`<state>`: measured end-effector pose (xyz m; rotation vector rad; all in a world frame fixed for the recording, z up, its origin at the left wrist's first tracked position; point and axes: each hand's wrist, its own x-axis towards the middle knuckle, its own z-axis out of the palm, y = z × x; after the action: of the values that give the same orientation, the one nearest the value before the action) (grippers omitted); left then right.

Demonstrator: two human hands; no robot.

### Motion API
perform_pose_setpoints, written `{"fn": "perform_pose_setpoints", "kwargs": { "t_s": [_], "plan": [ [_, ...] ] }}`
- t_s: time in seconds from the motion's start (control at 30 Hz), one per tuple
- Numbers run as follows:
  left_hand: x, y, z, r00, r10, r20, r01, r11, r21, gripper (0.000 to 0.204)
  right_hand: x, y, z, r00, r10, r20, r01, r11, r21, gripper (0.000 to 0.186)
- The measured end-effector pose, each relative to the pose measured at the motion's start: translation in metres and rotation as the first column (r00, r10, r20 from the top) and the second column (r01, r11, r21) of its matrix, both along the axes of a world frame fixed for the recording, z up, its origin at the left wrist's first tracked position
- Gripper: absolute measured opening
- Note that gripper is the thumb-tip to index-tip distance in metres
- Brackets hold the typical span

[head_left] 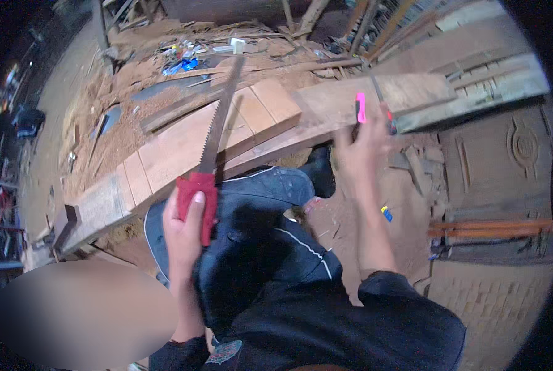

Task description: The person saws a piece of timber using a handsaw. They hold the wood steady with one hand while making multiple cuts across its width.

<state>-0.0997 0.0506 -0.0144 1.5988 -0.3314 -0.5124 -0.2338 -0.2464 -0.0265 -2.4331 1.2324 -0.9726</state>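
My left hand (pixel 190 216) is wrapped round the red handle of a handsaw (pixel 219 120). Its toothed blade points up and away, across a light wooden beam (pixel 174 151) with several lines across it. Blurred by motion, my right hand (pixel 368 145) is over the near edge of the long plank (pixel 338 102), on the right. Close to its fingers are a bright pink and black tool (pixel 361 108), whose kind I cannot make out, and a slim tool with a red and black handle (pixel 390 120). Whether the right fingers grip either one is unclear.
Sawdust and wood scraps (pixel 128 117) cover the ground beyond the bench, with blue plastic litter (pixel 183 66). A carved wooden panel (pixel 499 161) lies at right. My knee (pixel 276 182) is against the bench's near side. A small yellow and blue object (pixel 386 214) lies on the floor.
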Motion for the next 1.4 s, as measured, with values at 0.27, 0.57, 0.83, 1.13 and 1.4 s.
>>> {"fn": "perform_pose_setpoints", "kwargs": {
  "t_s": [0.27,0.57,0.83,1.13,1.4],
  "plan": [
    [0.064,0.054,0.011,0.91,-0.098,-0.402,0.069,0.994,-0.086,0.042,-0.059,-0.167,-0.026,0.932,-0.072,-0.355,0.127,0.983,0.133,0.06],
    [0.073,0.047,-0.021,0.885,-0.234,-0.401,0.172,0.968,-0.185,0.04,-0.115,-0.246,-0.054,0.988,0.02,0.15,-0.036,0.994,0.103,0.039],
    [0.106,0.044,-0.023,0.909,-0.187,-0.373,0.198,0.98,-0.009,0.043,-0.064,0.069,-0.003,0.956,0.26,0.135,-0.293,0.865,0.407,0.037],
    [0.096,0.049,-0.021,0.92,-0.108,-0.376,0.157,0.982,0.104,0.04,-0.037,0.106,-0.011,0.801,0.577,0.159,-0.596,0.744,0.302,0.044],
    [0.094,0.051,-0.018,0.914,-0.174,-0.367,0.218,0.972,0.082,0.041,-0.03,0.104,-0.021,0.804,0.564,0.188,-0.594,0.748,0.295,0.042]
  ]
}}
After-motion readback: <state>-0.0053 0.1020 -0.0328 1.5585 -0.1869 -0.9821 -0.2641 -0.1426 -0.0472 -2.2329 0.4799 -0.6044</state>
